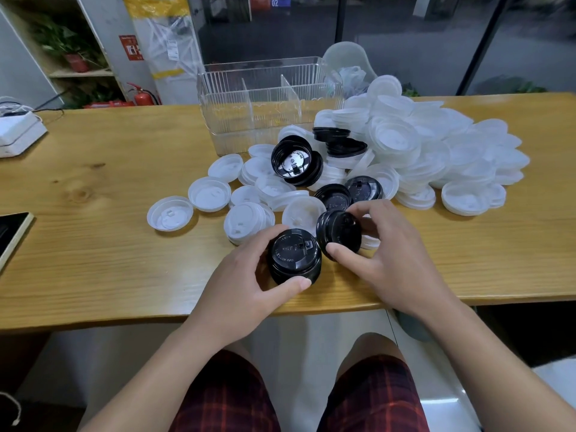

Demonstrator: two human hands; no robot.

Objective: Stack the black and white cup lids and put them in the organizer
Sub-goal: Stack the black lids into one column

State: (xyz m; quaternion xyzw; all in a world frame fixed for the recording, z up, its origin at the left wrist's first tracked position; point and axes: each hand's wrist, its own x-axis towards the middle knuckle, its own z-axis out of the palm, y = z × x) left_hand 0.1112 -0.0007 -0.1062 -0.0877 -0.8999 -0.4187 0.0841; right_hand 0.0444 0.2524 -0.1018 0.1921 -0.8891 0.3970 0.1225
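Note:
My left hand (249, 275) grips a short stack of black lids (294, 255) standing on the wooden table near its front edge. Just to its right, my right hand (383, 244) holds a tilted black lid (338, 233) between thumb and fingers, close beside the stack. More black lids (296, 160) lie among a big heap of white lids (420, 151) further back. The clear plastic organizer (265, 98) with dividers stands behind the heap, with no lids visible in it.
A white device (18, 132) with cables sits at the table's far left, and a dark tablet-like item (12, 232) lies at the left edge. Single white lids (170, 213) are scattered left of the heap. Shelves and a fire extinguisher stand behind the table.

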